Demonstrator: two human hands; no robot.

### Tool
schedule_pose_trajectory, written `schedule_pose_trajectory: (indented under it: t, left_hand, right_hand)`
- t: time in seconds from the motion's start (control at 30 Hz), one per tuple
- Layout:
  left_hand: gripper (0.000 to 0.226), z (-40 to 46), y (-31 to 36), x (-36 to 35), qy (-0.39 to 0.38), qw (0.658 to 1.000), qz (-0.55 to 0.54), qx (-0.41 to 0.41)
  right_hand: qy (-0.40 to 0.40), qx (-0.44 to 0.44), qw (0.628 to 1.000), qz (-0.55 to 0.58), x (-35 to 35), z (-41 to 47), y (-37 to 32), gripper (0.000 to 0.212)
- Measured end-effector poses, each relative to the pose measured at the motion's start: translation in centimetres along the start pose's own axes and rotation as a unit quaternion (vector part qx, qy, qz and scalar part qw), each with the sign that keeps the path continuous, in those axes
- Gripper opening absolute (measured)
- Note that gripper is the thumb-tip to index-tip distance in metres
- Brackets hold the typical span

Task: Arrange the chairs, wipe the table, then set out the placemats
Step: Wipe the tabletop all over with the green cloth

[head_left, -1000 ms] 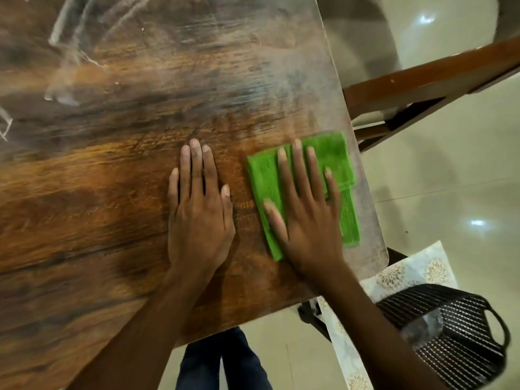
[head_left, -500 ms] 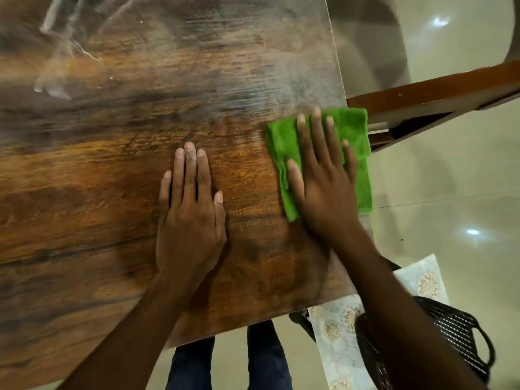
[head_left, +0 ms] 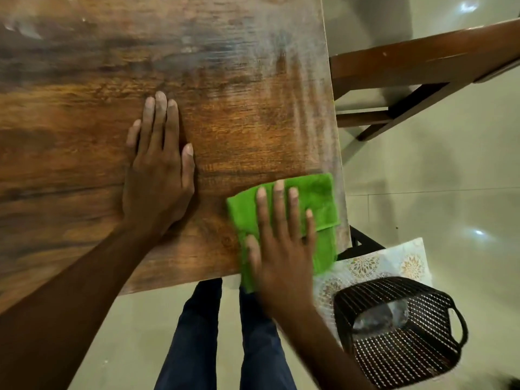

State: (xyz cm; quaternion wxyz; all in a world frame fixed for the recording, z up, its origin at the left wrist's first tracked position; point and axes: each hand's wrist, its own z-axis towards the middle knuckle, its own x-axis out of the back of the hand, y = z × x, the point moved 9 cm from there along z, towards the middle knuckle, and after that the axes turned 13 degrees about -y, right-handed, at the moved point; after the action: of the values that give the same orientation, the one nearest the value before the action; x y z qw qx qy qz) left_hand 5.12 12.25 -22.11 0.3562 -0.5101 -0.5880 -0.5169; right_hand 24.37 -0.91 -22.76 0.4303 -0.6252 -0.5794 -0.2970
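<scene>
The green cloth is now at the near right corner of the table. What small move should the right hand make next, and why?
Probably slide the green cloth leftward along the near edge. The right hand presses it flat at the table corner, partly overhanging, while the left hand rests flat on the wood beside it.

A person's two bare forearms reach into view from the bottom edge, with no sleeves, watch or rings showing on the left hand (head_left: 157,175) or the right hand (head_left: 284,249). The fingernails are short and unpainted. Below, both legs are clad in dark blue jeans (head_left: 194,339), faintly creased along the thighs.
</scene>
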Motion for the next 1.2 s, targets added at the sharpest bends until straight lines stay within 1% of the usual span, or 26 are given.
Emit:
schedule_pose_trajectory:
  t: [0.1,0.17,0.2,0.27,0.37,0.43,0.5,0.63,0.7,0.77,0.87,0.97,1.07,1.2]
  left_hand:
    - [0.065,0.0,0.1,0.1,0.005,1.0,-0.008,-0.004]
    - [0.065,0.0,0.3,0.3,0.008,1.0,-0.007,-0.007]
    - [0.064,-0.1,0.3,0.3,0.009,1.0,-0.006,-0.009]
    - [0.064,-0.2,0.5,0.3,0.012,1.0,-0.01,-0.01]
    - [0.063,-0.2,0.8,0.3,0.009,1.0,-0.015,-0.013]
    - [0.063,-0.1,0.7,0.2,0.007,1.0,-0.015,-0.014]
    - [0.063,-0.1,0.5,0.1,0.005,1.0,-0.018,-0.013]
    - [0.062,-0.3,0.3,0.2,0.009,1.0,-0.024,-0.012]
    - [0.062,-0.3,0.4,0.1,0.007,1.0,-0.025,-0.014]
    - [0.062,-0.4,0.3,0.1,0.004,1.0,-0.022,-0.012]
    - [0.064,-0.4,0.4,0.1,-0.001,1.0,-0.023,-0.015]
    - [0.064,-0.3,0.5,0.2,0.0,1.0,-0.016,-0.013]
    - [0.064,-0.3,0.5,0.2,0.004,1.0,-0.008,-0.011]
    - [0.065,0.0,0.6,0.1,0.005,1.0,-0.005,-0.015]
  right_hand:
    - [-0.003,0.074,0.997,-0.008,-1.6,-1.2,-5.7,0.072]
    - [0.002,0.102,0.995,-0.013,-1.5,-1.5,-6.1,0.07]
    - [0.001,0.107,0.994,-0.01,-1.5,-1.7,-5.0,0.069]
    - [0.004,0.087,0.996,-0.003,-1.1,-2.3,-1.4,0.067]
    - [0.024,0.001,1.0,-0.005,0.3,-2.4,5.3,0.065]
    - [0.038,-0.032,0.999,0.007,1.7,-0.7,7.8,0.066]
    - [0.054,-0.037,0.997,0.03,3.5,2.7,8.6,0.065]
    - [0.09,-0.018,0.996,0.024,7.7,11.4,7.9,0.064]
    - [0.096,-0.01,0.995,0.013,8.5,12.4,7.9,0.063]
    - [0.087,-0.003,0.996,0.018,7.5,10.2,8.1,0.063]
    - [0.047,-0.013,0.998,0.042,4.4,2.7,8.6,0.064]
    - [0.012,-0.033,0.999,0.022,1.5,-3.1,9.0,0.063]
    - [0.015,-0.041,0.999,0.004,1.1,-3.4,8.8,0.064]
    - [0.035,-0.01,0.999,0.006,3.1,0.4,8.1,0.065]
